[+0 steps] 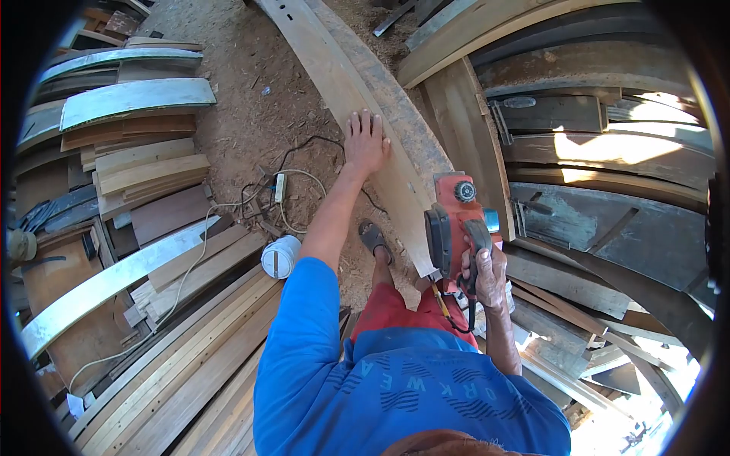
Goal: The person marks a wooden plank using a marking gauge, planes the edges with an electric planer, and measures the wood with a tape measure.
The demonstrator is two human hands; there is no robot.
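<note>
A long pale wooden board (334, 83) runs from the top middle down to the person's legs, beside a rougher, dusty plank (403, 110). My left hand (366, 143) lies on the board with its fingers spread, holding nothing. A red and black electric planer (455, 228) is at the board's near end, on its right side. My right hand (487, 275) is wrapped round the planer's dark handle. Whether the planer's base touches the wood is hidden. A yellow and black thin item (439, 299) shows just below the board's end.
Stacked boards (152, 167) line the left side, with long planks (182, 357) at lower left. More timber (563, 152) fills the right. On the dusty floor are a white bucket (280, 257), a power strip (280, 187) and loose cables (293, 152).
</note>
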